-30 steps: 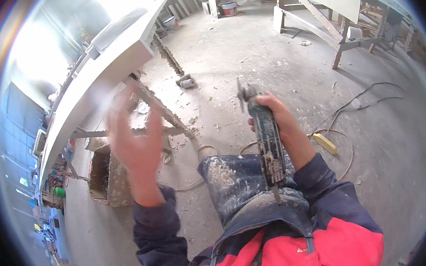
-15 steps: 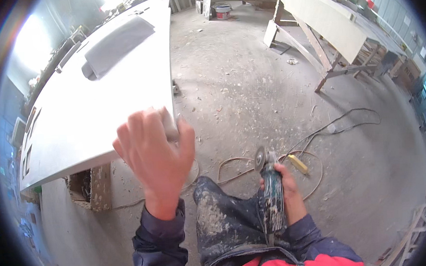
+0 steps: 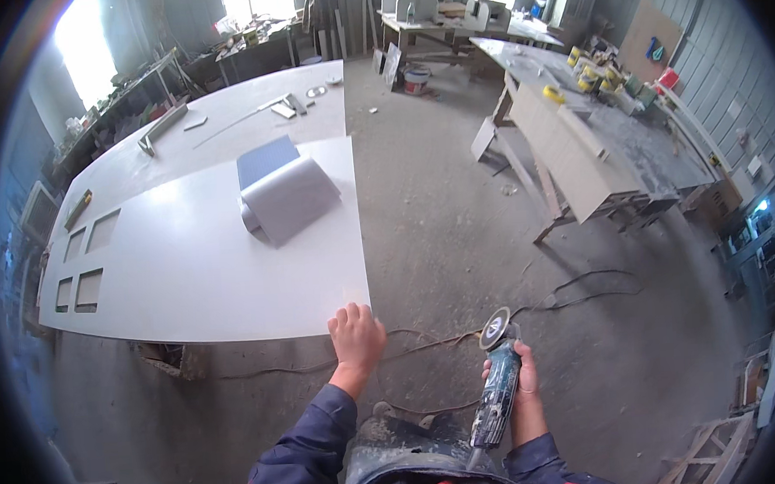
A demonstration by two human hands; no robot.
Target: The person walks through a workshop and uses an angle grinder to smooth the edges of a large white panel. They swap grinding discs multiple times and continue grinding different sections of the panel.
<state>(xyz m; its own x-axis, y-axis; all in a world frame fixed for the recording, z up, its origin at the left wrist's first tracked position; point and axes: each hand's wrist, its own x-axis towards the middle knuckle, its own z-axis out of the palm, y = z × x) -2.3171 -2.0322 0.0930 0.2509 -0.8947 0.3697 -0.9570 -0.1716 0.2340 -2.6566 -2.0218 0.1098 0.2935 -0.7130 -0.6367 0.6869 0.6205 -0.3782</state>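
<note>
Angle grinder (image 3: 495, 392), dark teal, worn and spattered: lower centre-right of the frame, tilted, with its round disc (image 3: 495, 328) uppermost. Right hand (image 3: 526, 377): closed around the grinder's body, just below the head.

Left hand (image 3: 357, 338): lower centre, fingers curled in at the near right corner of a white panel (image 3: 206, 291) — whether it grips the edge cannot be told.

White panel: broad, flat, filling the left and centre-left; four rectangular cut-outs (image 3: 88, 293) toward its left end. On it, right of centre, a loosely curled grey sheet (image 3: 296, 194) lies against a blue piece (image 3: 267, 159).

Second white panel (image 3: 324, 123): directly beyond the first, upper left, bearing small tools (image 3: 289, 105) and a pale angled piece (image 3: 164, 127).

Box (image 3: 180, 360), rough-sided: lower left, partly beneath the near panel's edge.

Cord (image 3: 428, 341): strung across the floor (image 3: 439, 230), lower centre.

Workbench (image 3: 663, 153), grey-topped: upper right, with yellow rolls (image 3: 588, 80) and a pale board (image 3: 566, 141) along its near side.

Bucket (image 3: 415, 81), red and white: floor, upper centre.

Wooden frame (image 3: 714, 453): lower right corner.
</note>
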